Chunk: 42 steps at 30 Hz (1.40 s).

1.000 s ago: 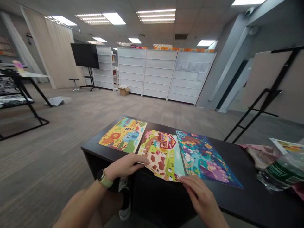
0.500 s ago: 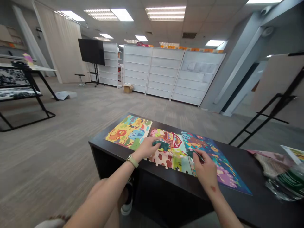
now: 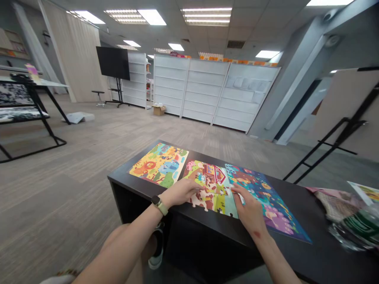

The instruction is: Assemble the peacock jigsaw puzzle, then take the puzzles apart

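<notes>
Across the middle of a jigsaw puzzle (image 3: 213, 203) showing a farm with a red barn and a cow, my two hands face each other. My left hand (image 3: 182, 192), with a watch on its wrist, is closed at the left side, thumb and fingers pinched on a puzzle piece. My right hand (image 3: 250, 208) pinches a puzzle piece at the right side, its pale edge showing by the fingers. A thin line runs across the picture between the hands; whether the pieces there are raised or lie flat is hard to tell. The puzzle's near edge has open knobs and notches.
On the black bench (image 3: 142, 188), a yellow animal puzzle (image 3: 156, 163) lies left and a blue sea puzzle (image 3: 276, 205) right. Farther right are a green-labelled plastic bottle (image 3: 359, 228) and a folded cloth (image 3: 337, 201). An easel board (image 3: 346, 114) stands behind.
Dark green piece backs showed in both hands before; now printed faces show there instead. My left hand has come slightly lower and my right hand slightly left.
</notes>
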Each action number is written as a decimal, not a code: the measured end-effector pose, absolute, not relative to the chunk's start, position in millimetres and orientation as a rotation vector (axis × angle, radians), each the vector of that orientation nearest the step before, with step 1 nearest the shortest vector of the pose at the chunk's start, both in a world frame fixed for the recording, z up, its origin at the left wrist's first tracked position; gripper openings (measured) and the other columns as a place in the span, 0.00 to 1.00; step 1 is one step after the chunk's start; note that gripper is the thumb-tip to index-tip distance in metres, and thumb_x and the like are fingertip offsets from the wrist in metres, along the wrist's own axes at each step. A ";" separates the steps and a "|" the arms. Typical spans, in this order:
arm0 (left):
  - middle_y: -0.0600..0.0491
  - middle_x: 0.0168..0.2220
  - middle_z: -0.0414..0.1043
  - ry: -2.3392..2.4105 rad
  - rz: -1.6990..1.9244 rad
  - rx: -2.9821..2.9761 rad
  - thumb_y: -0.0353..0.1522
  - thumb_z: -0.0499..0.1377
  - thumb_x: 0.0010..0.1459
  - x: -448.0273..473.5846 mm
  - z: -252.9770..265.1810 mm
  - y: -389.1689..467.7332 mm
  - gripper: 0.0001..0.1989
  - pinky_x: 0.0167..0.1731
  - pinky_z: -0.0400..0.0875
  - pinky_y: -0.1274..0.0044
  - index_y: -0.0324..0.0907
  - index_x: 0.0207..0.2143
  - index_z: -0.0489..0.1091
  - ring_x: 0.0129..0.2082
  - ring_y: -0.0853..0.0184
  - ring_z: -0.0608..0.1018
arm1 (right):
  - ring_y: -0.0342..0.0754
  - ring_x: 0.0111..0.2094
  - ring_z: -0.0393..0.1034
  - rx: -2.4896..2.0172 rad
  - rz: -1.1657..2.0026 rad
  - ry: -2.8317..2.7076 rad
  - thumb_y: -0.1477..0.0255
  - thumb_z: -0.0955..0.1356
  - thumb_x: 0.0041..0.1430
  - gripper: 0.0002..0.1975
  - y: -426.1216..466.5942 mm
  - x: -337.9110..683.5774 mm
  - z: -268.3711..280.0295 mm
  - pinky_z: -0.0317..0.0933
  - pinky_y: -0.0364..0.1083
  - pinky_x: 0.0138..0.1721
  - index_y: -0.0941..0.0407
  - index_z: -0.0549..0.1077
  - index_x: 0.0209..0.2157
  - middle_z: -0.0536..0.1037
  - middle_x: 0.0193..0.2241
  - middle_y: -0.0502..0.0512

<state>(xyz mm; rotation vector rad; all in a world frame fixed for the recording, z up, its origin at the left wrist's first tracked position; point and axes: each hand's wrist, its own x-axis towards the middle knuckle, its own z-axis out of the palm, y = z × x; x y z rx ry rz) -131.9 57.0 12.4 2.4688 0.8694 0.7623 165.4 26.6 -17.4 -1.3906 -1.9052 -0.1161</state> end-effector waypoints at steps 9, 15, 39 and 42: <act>0.46 0.54 0.70 1.041 0.773 2.680 0.32 0.50 0.70 -97.9 2.1 53.2 0.16 0.58 0.63 0.63 0.45 0.56 0.67 0.58 0.56 0.69 | 0.57 0.55 0.72 -1.291 0.079 -2.375 0.64 0.65 0.65 0.17 67.6 138.8 -20.4 0.65 0.58 0.57 0.54 0.75 0.52 0.78 0.52 0.62; 0.48 0.63 0.63 0.950 0.636 2.777 0.44 0.54 0.67 -91.8 -8.4 47.4 0.21 0.59 0.60 0.59 0.50 0.60 0.65 0.61 0.52 0.66 | 0.56 0.54 0.72 -1.245 0.124 -2.353 0.65 0.64 0.68 0.15 16.5 144.8 -15.8 0.67 0.57 0.56 0.52 0.76 0.50 0.79 0.51 0.60; 0.41 0.70 0.47 0.804 0.438 2.480 0.52 0.66 0.53 -55.4 20.2 51.8 0.52 0.66 0.52 0.56 0.47 0.71 0.44 0.70 0.49 0.51 | 0.58 0.61 0.66 -1.346 0.039 -2.190 0.69 0.67 0.63 0.19 -18.0 167.1 -15.9 0.66 0.59 0.58 0.53 0.72 0.56 0.72 0.59 0.62; 0.40 0.72 0.41 0.932 0.197 2.523 0.57 0.67 0.48 -75.9 25.2 44.2 0.56 0.65 0.47 0.48 0.48 0.71 0.46 0.71 0.41 0.46 | 0.61 0.63 0.62 -1.325 0.053 -2.279 0.66 0.68 0.63 0.26 -19.7 167.8 -23.3 0.64 0.64 0.58 0.49 0.67 0.62 0.68 0.63 0.60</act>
